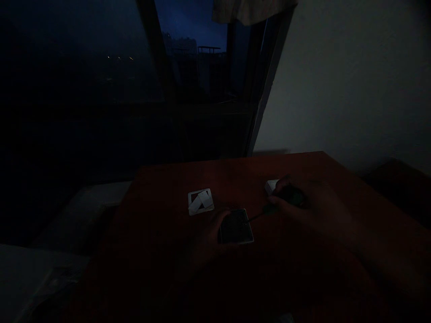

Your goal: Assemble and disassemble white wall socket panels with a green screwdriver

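Note:
My left hand (213,234) grips the left side of a small square dark panel with a pale rim (236,227), just above or on the tabletop. Closed around a green-handled screwdriver (292,196), my right hand (311,204) points its thin dark shaft leftward. The shaft's tip meets the dark face of the square panel near its right side. Left of the panel lies a white square frame (190,197) with white strips (201,202) across it. A small white box-like thing (270,186) sits behind my right fingers, partly hidden. The scene is very dark.
A reddish-brown table (161,188) carries these things. Beyond it stands a dark-framed window (210,109) with a cloth (252,10) hanging at its top. A pale wall (350,85) rises at the right. Something pale at the table's front edge (286,318) is barely visible.

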`<state>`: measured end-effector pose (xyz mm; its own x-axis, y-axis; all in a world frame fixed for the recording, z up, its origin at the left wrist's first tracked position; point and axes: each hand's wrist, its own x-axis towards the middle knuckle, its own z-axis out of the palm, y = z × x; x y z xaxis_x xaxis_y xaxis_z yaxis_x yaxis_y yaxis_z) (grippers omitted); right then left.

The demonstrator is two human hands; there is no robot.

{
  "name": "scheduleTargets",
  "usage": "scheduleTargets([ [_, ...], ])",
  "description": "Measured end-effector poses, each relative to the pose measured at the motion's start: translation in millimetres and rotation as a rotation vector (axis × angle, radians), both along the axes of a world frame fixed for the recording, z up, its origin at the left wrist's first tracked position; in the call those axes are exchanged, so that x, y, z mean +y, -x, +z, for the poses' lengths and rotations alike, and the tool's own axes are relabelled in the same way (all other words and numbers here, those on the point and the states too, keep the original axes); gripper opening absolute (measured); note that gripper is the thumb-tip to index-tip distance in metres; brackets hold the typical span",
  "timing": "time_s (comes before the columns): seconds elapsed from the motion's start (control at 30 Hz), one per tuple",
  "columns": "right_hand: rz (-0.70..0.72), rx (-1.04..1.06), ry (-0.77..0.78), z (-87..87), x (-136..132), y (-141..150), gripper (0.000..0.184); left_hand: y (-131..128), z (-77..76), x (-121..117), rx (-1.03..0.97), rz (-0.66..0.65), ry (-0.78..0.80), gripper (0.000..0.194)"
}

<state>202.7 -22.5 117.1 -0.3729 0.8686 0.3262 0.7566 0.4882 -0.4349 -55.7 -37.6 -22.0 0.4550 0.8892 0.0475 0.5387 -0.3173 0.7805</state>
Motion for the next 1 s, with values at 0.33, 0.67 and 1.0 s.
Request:
scheduleTargets([
  [0.33, 0.009, -0.025, 0.030, -1.7, 1.3, 2.8, 0.015, -0.1, -6.2, 0.0, -0.031, 0.000, -0.026, 0.076],
  [0.67, 0.074, -0.192, 0.170, 27.3, -6.1, 22.9, 0.030, -1.0, 4.6, 0.0, -0.019, -0.002, 0.022, 0.073],
  [1.0, 0.050, -0.429, -0.029, 30.5, -3.2, 35.3, 0.017, -1.3, 4.5, 1.3, -0.016, 0.008, -0.003, 0.071],
])
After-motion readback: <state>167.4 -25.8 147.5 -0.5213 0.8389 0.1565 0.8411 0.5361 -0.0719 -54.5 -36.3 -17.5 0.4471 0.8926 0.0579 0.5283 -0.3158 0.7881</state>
